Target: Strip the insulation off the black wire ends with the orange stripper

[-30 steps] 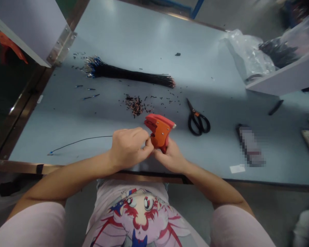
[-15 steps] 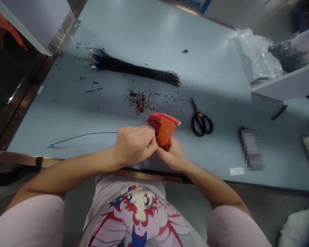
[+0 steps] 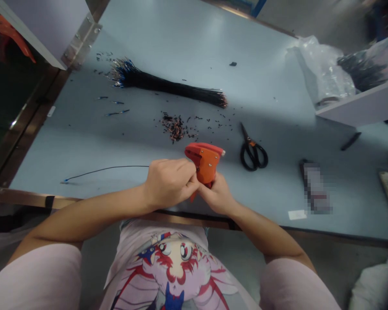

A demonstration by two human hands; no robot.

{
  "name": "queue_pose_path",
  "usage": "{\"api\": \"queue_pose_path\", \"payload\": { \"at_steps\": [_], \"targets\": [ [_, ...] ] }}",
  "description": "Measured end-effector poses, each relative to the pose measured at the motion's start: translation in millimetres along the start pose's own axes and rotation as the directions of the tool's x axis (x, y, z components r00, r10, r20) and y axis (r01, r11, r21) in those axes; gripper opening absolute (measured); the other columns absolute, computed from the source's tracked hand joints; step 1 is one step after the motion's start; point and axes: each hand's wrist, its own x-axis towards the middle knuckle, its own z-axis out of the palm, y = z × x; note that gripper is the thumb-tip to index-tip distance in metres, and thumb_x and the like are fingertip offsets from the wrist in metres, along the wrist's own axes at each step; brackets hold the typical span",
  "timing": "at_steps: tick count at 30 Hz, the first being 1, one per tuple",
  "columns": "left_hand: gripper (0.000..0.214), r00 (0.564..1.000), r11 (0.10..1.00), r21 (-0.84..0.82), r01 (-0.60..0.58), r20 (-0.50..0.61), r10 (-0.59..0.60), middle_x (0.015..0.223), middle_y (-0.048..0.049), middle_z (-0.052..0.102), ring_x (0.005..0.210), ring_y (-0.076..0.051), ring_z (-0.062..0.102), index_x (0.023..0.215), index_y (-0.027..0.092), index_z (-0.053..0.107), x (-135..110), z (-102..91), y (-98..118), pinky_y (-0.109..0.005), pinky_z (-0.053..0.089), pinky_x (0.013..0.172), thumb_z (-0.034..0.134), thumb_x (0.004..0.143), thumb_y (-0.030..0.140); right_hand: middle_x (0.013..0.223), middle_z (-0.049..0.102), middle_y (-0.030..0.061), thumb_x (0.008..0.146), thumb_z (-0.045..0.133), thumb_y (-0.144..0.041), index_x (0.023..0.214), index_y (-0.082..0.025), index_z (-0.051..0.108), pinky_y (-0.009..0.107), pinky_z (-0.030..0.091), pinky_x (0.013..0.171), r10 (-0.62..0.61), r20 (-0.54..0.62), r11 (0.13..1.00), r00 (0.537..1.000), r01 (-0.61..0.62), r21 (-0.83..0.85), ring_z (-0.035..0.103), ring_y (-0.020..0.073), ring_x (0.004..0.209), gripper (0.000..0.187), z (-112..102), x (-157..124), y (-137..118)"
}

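Observation:
My left hand (image 3: 170,181) is closed on a thin black wire (image 3: 106,168). The wire trails out leftward over the table, and its far end carries a blue-sleeved terminal (image 3: 66,181). In my right hand (image 3: 220,193) are the handles of an orange and red wire stripper (image 3: 208,161), with the fingers wrapped round them. Its jaw side faces my left fist, which touches or nearly touches it. The fist hides the near end of the wire, so I cannot tell how far it sits in the jaws.
Above my hands lie a bundle of black wires (image 3: 171,87) and a heap of stripped scraps (image 3: 174,128). Black-handled scissors (image 3: 254,155) rest right of the stripper. A blurred-out object (image 3: 317,187) and a white label (image 3: 297,215) lie farther right; plastic bags (image 3: 326,69) stand at back right.
The wire stripper's handles have been squeezed: its body has turned slightly and an orange handle tip now shows below my left hand. The wire and left hand have shifted very slightly right.

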Motion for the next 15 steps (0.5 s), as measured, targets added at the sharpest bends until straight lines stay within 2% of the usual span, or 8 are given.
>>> {"api": "queue_pose_path", "payload": {
  "at_steps": [9,15],
  "targets": [
    [0.014,0.999,0.999,0.027,-0.023,-0.026,0.024,0.05,0.0033,0.052,0.046,-0.009,0.04,0.056,0.018,0.052,1.1,-0.4,-0.1,-0.027,0.028,0.048,0.054,0.07,0.015,0.055,0.054,-0.0023,0.083,0.063,-0.028,0.064,-0.017,0.052,0.021,0.041,0.053,-0.006,-0.01,1.0,1.0,0.006,0.001,0.048,0.0104,0.052,0.025,-0.1,0.9,-0.3],
    [0.013,1.0,0.999,0.026,-0.023,-0.014,0.023,0.051,0.0031,0.053,0.047,-0.01,0.041,0.057,0.018,0.052,-0.1,0.4,-1.1,-0.027,0.028,0.048,0.055,0.07,0.015,0.052,0.057,-0.001,0.082,0.061,-0.024,0.061,-0.017,0.051,0.022,0.042,0.051,0.051,-0.002,0.999,0.999,-0.051,0.007,0.051,0.0115,0.049,0.024,0.1,1.7,-2.1]
  ]
}}
